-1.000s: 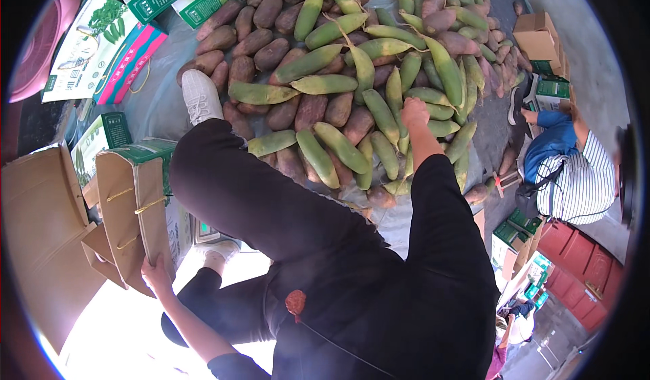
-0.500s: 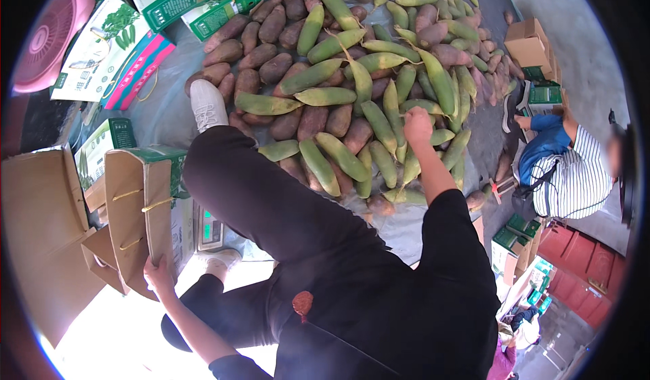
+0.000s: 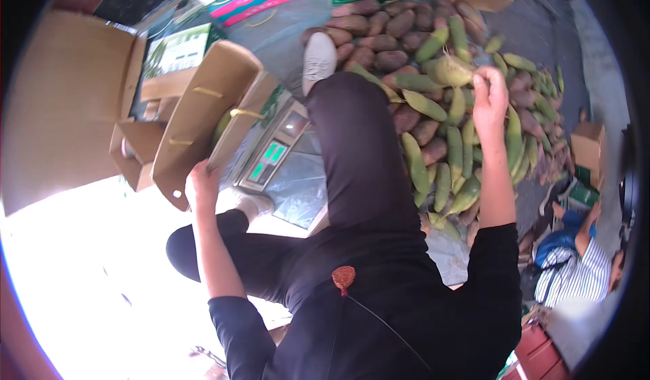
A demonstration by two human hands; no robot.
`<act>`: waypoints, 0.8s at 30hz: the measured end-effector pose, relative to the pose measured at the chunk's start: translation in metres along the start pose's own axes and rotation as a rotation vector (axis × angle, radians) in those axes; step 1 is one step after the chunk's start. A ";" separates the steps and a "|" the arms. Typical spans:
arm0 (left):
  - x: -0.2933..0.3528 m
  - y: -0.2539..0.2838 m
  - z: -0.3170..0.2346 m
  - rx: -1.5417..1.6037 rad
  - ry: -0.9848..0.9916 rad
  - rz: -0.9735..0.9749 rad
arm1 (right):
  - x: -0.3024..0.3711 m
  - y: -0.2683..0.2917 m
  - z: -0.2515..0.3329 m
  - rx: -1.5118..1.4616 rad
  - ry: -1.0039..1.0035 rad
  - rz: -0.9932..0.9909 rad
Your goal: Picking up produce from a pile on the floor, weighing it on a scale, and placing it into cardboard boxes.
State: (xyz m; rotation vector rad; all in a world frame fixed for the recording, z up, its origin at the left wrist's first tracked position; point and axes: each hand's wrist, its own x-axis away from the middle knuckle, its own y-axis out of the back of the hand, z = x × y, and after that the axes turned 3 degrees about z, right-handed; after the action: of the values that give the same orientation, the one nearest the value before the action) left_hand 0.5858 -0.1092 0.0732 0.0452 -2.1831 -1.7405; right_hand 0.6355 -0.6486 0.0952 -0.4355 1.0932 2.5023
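Note:
My right hand (image 3: 491, 95) pinches the thin end of a plump green radish (image 3: 450, 71), held above a heap of produce. Long green radishes (image 3: 467, 146) and reddish-brown root vegetables (image 3: 391, 60) make up this heap. On my left, my left hand (image 3: 202, 185) grips the lower edge of a tall brown carton (image 3: 215, 85) with yellow cord handles. The carton's top gapes, and part of a green radish (image 3: 220, 128) shows inside it. Beside the carton lies a digital scale (image 3: 271, 156) with a lit green display; whether the carton rests on it is hard to tell.
Large cardboard (image 3: 68, 109) stands at the far left. A white-and-green printed box (image 3: 177, 51) and a pink-striped box (image 3: 261, 1) lie beyond the carton. My shoe (image 3: 319, 58) touches the heap's edge. A person in a striped top (image 3: 575, 271) sits at the right.
My right hand has picked up a green radish from the heap and raised it. My left hand stays on the carton's edge. The whole view has turned, shifting the heap rightward.

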 end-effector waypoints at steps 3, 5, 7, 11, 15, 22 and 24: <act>0.001 -0.005 0.008 -0.020 0.033 0.010 | -0.047 -0.028 0.084 -0.348 0.078 0.116; 0.009 0.003 0.002 -0.026 0.054 0.034 | -0.069 -0.046 0.134 -0.511 0.172 0.204; 0.011 0.003 0.002 -0.035 0.064 0.031 | -0.085 -0.062 0.180 -0.657 0.183 0.288; 0.014 -0.003 0.007 -0.038 0.035 -0.022 | -0.088 -0.116 0.248 -0.913 0.155 0.512; 0.013 -0.008 0.011 -0.040 -0.015 -0.077 | -0.070 -0.193 0.272 -0.897 0.142 0.665; 0.007 -0.007 0.009 -0.109 -0.031 -0.012 | -0.029 -0.283 0.286 -0.550 0.538 0.474; 0.007 -0.006 0.008 -0.155 -0.037 0.016 | -0.016 -0.286 0.292 -0.529 0.410 0.688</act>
State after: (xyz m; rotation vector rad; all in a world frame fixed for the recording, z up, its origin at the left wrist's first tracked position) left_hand 0.5762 -0.1046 0.0674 -0.0427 -2.0602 -1.9103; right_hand 0.7410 -0.2538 0.1104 -0.8678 0.7742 3.4434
